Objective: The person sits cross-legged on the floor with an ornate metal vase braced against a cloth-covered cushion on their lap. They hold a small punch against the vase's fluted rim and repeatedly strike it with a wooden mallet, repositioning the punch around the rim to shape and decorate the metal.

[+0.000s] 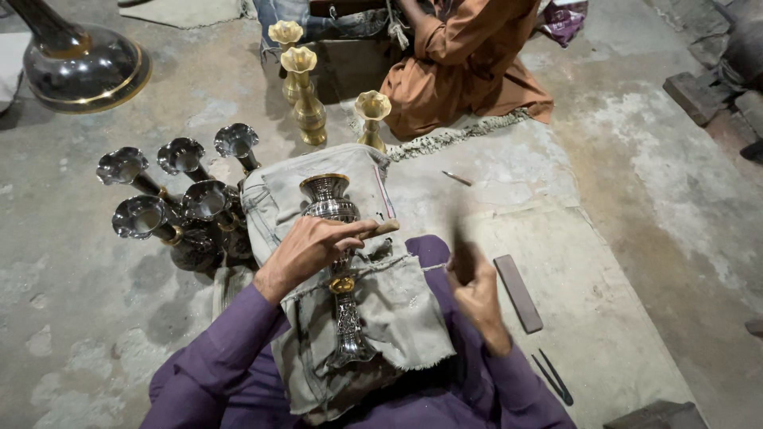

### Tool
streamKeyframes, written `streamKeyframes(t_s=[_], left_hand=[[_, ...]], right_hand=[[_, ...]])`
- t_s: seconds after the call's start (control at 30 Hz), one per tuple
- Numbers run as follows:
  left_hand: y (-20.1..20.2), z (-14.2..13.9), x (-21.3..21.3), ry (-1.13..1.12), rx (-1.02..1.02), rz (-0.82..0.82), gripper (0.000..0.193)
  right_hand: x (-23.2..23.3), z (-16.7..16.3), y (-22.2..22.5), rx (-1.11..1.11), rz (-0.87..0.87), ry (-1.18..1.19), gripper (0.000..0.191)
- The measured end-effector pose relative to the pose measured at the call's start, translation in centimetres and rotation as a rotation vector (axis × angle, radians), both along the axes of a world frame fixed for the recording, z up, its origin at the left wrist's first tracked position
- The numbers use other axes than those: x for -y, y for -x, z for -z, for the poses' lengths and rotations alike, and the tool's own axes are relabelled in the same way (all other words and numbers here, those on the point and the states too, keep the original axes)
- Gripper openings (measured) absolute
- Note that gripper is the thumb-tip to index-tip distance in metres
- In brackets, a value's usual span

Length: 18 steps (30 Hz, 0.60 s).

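A silver metal vase [338, 262] with a gold band lies on a grey cloth [397, 310] over my lap, mouth pointing away from me. My left hand [306, 250] rests on the vase's body and grips a thin wooden-handled tool [380, 230] laid across it. My right hand [477, 290] is raised to the right of the vase, blurred by motion, and appears closed around a dark tool handle [459, 238].
Several dark silver vases [179, 202] stand clustered at my left. Three brass vases [306, 95] stand ahead, near a seated person in orange [469, 63]. A flat dark bar [518, 292] and thin tongs [552, 377] lie on the mat at right. A large dark vessel [79, 59] sits far left.
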State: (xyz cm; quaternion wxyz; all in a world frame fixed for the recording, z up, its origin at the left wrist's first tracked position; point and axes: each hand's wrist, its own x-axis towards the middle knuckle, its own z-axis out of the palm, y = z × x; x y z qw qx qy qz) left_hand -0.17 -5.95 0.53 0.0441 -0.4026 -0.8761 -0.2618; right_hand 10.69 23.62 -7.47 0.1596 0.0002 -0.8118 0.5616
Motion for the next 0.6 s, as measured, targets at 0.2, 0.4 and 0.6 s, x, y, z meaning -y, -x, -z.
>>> streamKeyframes(t_s=[0.2, 0.4, 0.6], left_hand=[[-0.6, -0.4, 0.7, -0.284, -0.041, -0.050, 0.036], [-0.8, -1.8, 1.2, -0.358, 0.155, -0.067, 0.042], [-0.7, -2.2, -0.2, -0.286, 0.174, -0.059, 0.041]], right_hand=[[-0.9, -0.5, -0.9, 0.154, 0.012, -0.035, 0.018], [1.4, 0.3, -2.2, 0.007, -0.268, 0.657, 0.029], [3.7, 1.3, -1.8, 0.278, -0.393, 0.429, 0.030]])
